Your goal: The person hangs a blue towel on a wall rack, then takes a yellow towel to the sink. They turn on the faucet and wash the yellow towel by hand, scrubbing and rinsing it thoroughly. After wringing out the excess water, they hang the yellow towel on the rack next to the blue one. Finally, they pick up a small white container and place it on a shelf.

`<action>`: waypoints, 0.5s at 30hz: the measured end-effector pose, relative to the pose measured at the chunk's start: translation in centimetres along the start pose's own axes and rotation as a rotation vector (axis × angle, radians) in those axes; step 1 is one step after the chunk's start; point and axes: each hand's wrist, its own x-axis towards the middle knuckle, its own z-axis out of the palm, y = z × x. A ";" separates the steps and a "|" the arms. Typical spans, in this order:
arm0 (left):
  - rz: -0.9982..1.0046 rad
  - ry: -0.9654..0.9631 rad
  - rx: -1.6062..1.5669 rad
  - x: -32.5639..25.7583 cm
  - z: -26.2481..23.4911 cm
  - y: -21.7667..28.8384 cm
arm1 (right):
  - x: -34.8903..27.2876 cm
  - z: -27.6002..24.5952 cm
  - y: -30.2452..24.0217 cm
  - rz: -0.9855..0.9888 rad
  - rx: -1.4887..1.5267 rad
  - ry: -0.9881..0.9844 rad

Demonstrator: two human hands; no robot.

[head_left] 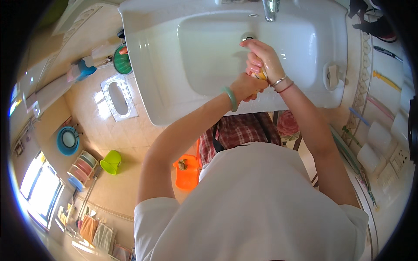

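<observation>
Both of my hands are together over the near part of a white washbasin [209,56]. My left hand [247,86], below a pale green bangle [230,99], is closed in a fist around a small yellow-and-white thing [261,74]. Most of that thing is hidden by my fingers, and its kind cannot be made out. My right hand [266,58], with a silver bracelet [278,81] and a red string at the wrist, curls over the same thing from above. Its fingers look wet, and the index finger points toward the drain [249,37].
A chrome faucet [271,11] stands at the basin's far edge. A soap bar [333,77] lies in the recess at right. Toothbrushes and white cups [370,158] line the right-hand ledge. An orange plastic chair [187,174] and a green bin [111,162] stand on the floor at left.
</observation>
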 end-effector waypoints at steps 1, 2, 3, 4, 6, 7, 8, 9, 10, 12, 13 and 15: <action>-0.004 0.063 0.026 0.6 0.2 -0.3 | 0.4 -0.2 0.6 -0.011 -0.018 0.044; -0.011 0.125 0.050 1.4 0.4 -0.6 | 0.9 -0.5 1.3 -0.020 -0.036 0.090; -0.016 0.186 0.076 2.0 0.7 -1.1 | 1.1 -0.8 1.7 -0.029 -0.047 0.133; 0.039 0.238 0.116 2.7 0.9 -1.8 | 1.4 -1.0 2.1 -0.038 -0.058 0.176; 0.155 0.345 0.193 4.2 0.9 -3.1 | 2.2 -1.1 2.5 -0.082 -0.102 0.238; 0.195 0.405 0.233 5.0 0.8 -3.7 | 2.5 -1.0 2.7 -0.114 -0.132 0.261; 0.234 0.467 0.271 5.6 0.6 -4.1 | 2.9 -1.0 3.0 -0.144 -0.163 0.282; 0.275 0.528 0.311 6.2 0.5 -4.3 | 3.3 -1.1 3.2 -0.154 -0.172 0.314; 0.261 0.562 0.340 6.9 0.3 -4.4 | 3.7 -1.2 3.4 -0.165 -0.180 0.344; 0.229 0.626 0.403 8.0 0.1 -4.9 | 5.0 -1.8 4.4 -0.180 -0.173 0.442; 0.237 0.667 0.442 8.3 0.3 -5.3 | 5.7 -2.1 5.0 -0.184 -0.159 0.508; 0.258 0.753 0.513 8.8 0.5 -5.5 | 6.8 -3.0 5.8 -0.140 -0.111 0.564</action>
